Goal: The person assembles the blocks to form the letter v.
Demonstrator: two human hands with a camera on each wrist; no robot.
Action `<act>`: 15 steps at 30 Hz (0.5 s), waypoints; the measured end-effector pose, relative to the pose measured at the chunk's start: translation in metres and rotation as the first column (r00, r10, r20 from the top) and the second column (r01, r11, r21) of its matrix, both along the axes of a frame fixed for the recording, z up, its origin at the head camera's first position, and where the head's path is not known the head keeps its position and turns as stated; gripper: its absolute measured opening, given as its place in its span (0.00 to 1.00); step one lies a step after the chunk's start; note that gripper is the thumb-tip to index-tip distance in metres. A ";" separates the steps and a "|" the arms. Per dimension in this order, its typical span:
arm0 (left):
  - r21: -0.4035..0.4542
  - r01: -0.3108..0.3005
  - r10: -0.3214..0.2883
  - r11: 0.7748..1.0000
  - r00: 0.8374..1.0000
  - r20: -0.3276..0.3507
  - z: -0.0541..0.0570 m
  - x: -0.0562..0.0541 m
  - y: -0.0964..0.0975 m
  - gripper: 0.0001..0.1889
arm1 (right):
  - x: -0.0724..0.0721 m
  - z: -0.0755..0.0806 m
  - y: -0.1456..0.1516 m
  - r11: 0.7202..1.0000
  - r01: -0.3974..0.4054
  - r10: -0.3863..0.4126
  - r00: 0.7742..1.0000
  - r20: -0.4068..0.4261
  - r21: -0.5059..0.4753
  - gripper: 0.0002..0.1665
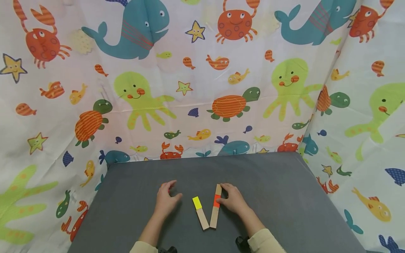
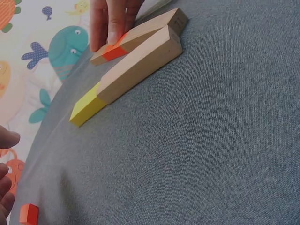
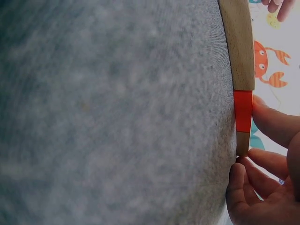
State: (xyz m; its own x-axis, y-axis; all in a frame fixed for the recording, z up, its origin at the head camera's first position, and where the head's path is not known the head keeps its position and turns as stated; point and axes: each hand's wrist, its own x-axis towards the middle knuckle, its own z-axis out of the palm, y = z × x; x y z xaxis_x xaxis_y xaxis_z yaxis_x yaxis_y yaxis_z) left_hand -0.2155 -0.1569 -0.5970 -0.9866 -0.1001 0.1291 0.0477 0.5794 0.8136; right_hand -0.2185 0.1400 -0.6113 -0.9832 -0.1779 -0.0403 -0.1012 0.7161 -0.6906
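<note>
My right hand [image 1: 235, 199] is at a slanted row of wooden blocks. Its thumb touches the orange block [image 1: 216, 200], and a fingertip rests at the end of the small plain block [image 1: 218, 189] beyond it. A longer plain block [image 1: 214, 218] forms the near end of this row. To its left, a yellow block [image 1: 197, 202] meets another long plain block [image 1: 203, 220]; the two rows make a V. Left of them, my left hand [image 1: 166, 201] hovers with parted, loosely bent fingers and holds nothing. A red-orange block [image 2: 29, 214] shows near it in the left wrist view.
The blocks lie on a grey cloth-covered table [image 1: 269, 182]. A white curtain [image 1: 196, 133] printed with sea animals hangs behind the table and along its sides. A dark wrist device [image 1: 243, 243] sits by the right sleeve.
</note>
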 end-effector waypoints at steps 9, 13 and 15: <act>0.018 -0.034 0.034 0.999 0.999 0.004 0.002 -0.003 -0.010 0.28 | -0.001 0.001 -0.001 1.000 -0.008 0.008 1.000 -0.005 0.007 0.41; 0.030 -0.058 0.058 0.998 0.998 0.011 0.002 -0.006 -0.015 0.27 | -0.001 0.000 -0.001 1.000 -0.005 0.005 1.000 0.010 0.003 0.42; 0.031 -0.080 0.079 0.996 0.997 0.021 0.001 -0.008 -0.018 0.27 | -0.001 -0.001 -0.001 1.000 -0.003 0.003 1.000 0.012 0.002 0.42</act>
State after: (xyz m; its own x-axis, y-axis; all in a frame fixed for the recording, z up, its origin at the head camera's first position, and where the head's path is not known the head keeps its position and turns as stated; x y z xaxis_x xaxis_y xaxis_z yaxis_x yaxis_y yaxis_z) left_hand -0.2233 -0.1748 -0.5956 -0.9777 -0.1819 0.1050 -0.0137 0.5543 0.8322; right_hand -0.2196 0.1390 -0.6118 -0.9822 -0.1804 -0.0526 -0.0948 0.7174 -0.6902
